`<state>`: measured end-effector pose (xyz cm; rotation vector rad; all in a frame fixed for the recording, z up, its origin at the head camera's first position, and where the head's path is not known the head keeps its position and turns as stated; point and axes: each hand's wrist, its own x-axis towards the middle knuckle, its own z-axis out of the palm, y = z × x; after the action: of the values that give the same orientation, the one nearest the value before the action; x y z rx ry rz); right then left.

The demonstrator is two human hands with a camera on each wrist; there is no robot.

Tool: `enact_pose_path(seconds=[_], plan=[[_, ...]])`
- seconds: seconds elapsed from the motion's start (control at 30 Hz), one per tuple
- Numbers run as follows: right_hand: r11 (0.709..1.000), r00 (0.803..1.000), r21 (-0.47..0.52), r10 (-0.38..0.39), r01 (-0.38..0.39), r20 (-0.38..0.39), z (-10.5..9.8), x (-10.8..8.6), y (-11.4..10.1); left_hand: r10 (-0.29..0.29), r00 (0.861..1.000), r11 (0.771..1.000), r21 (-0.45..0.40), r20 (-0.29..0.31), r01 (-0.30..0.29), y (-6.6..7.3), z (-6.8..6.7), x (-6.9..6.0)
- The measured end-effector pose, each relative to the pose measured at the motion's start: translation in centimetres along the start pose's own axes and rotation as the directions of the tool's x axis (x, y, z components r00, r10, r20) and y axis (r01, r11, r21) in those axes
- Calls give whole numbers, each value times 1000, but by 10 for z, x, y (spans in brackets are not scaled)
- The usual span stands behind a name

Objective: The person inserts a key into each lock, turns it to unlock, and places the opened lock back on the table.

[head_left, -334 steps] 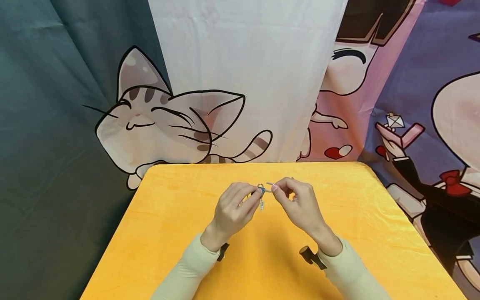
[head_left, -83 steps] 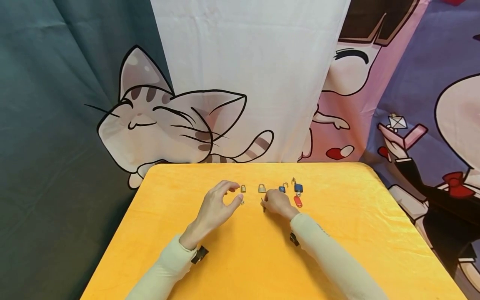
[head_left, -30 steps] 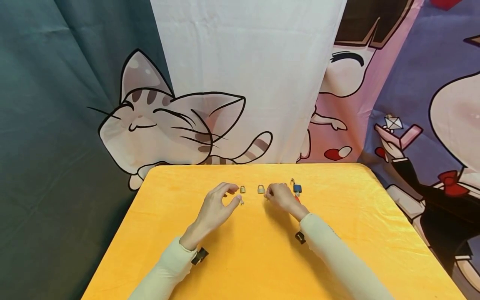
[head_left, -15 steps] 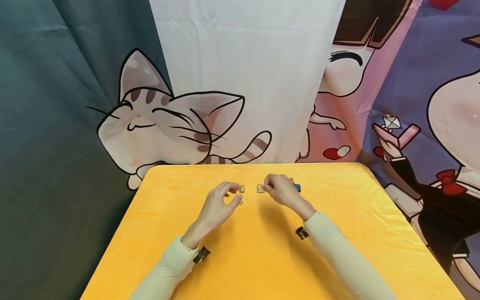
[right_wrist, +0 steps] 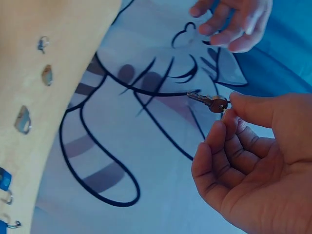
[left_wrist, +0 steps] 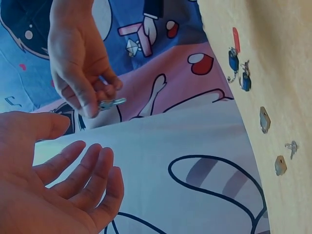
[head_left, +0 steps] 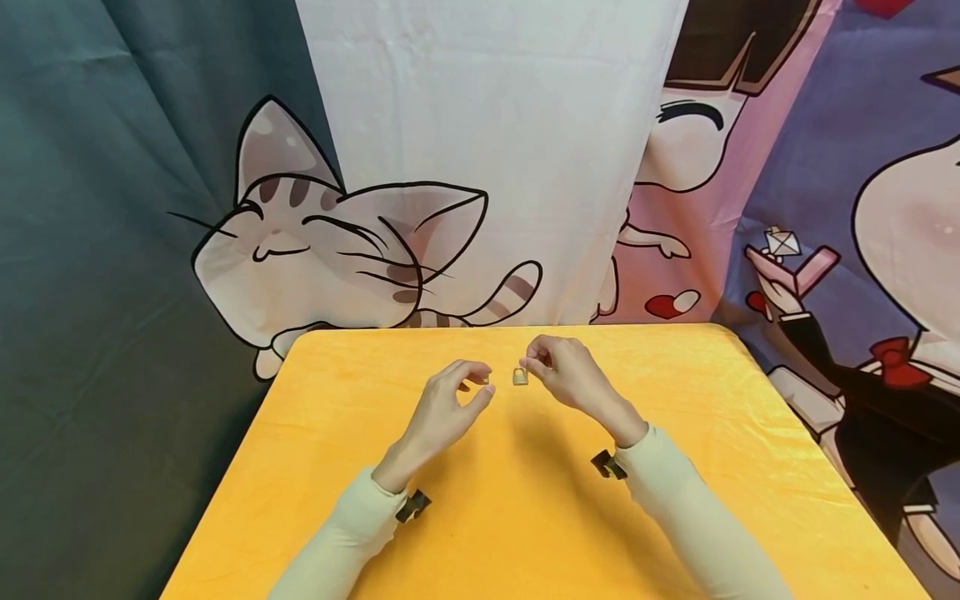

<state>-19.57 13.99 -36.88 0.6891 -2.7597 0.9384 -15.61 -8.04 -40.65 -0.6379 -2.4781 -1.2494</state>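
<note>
Treat the key (right_wrist: pixel 218 104) as probably light, stiff and slippery, gripping its round head, pinched in the right hand (head_left: pixel 572 377), opposite the loosely spread left hand (head_left: pixel 440 408).

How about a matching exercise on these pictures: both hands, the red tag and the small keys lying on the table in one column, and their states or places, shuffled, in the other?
Column one
1. left hand
2. right hand
3. red tag
4. small keys

Column two
A. beside a blue padlock
B. pinches a key
C. near the two brass-coloured padlocks
D. holds nothing

Right pairs: 1-D, 2-B, 3-A, 4-C.
</note>
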Motion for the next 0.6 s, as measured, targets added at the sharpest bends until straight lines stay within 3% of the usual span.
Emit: enact_pose_path(seconds=[0.6], plan=[[993,993,51,-99,102,-58,-20,-17,-26,57,998,996,-67,33,-55,15,16,9]])
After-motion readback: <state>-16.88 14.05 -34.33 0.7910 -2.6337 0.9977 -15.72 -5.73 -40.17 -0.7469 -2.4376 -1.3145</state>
